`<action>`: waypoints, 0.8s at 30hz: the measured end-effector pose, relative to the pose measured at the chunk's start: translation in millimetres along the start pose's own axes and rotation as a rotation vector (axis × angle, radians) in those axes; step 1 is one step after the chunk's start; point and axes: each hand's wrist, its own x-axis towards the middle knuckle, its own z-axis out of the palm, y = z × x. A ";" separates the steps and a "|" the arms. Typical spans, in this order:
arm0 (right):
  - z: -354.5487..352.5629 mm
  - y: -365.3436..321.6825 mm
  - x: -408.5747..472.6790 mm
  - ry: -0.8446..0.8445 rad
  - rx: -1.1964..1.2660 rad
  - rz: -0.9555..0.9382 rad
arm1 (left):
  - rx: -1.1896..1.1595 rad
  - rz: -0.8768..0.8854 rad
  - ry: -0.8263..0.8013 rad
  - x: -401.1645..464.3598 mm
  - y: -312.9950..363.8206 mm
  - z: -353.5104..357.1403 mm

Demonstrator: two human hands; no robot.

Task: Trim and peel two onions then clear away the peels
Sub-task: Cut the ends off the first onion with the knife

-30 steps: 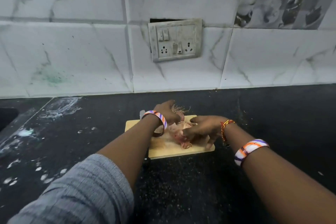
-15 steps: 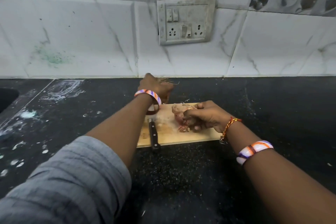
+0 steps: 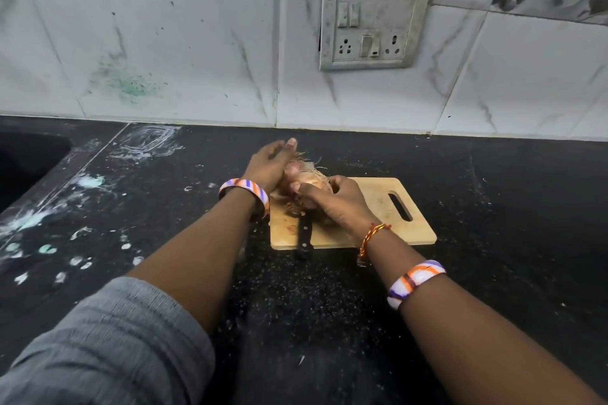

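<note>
Near the middle of the frame, one wooden cutting board [image 3: 378,204] lies on the black tabletop [image 3: 493,207]. Two hands meet over its left end: the left hand [image 3: 268,166] cups a bundle of onion peels [image 3: 309,179] from the far side, fingers curled round it, and the right hand [image 3: 335,204] grasps the same bundle from the near side (whole onions cannot be made out). One knife [image 3: 304,235] lies at the board's lower left edge, handle overhanging.
</note>
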 end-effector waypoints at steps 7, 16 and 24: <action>7.0 7.7 -4.2 -0.022 -0.338 -0.029 | 0.214 0.040 -0.301 -17.9 -11.0 8.9; 38.6 5.6 -24.1 0.243 -0.458 0.105 | 0.362 0.094 0.001 -19.6 -10.5 20.4; 21.3 1.7 -12.1 0.214 -0.477 0.243 | 0.294 0.018 0.027 -13.1 -6.1 19.8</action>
